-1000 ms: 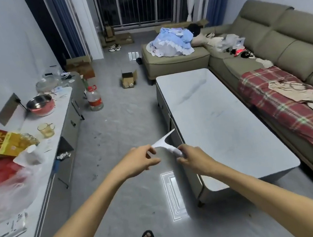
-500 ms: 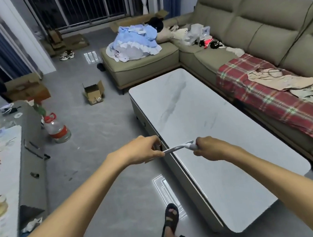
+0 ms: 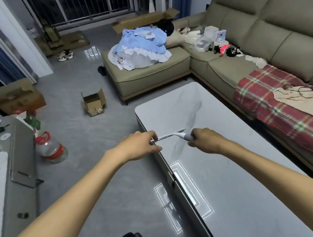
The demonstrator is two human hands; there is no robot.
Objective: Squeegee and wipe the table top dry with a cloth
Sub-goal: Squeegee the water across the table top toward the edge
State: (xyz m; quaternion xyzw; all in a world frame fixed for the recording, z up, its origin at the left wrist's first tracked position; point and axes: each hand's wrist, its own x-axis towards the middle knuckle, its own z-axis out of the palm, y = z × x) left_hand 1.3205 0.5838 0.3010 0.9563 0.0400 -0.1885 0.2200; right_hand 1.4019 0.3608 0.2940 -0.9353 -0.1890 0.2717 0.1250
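Where marble gleams, slim squeegee (image 3: 173,135).

A plaid blanket (image 3: 280,103) covers the sofa (image 3: 259,32) (clothes pile (image 3: 139,49) on its chaise), water jug (image 3: 52,148) on the floor.

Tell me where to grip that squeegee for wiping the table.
Grip the squeegee by its rounded grey handle, from the near side, where the right hand already wraps it. The thin blade crosses above the table edge; the left hand pinches its end.
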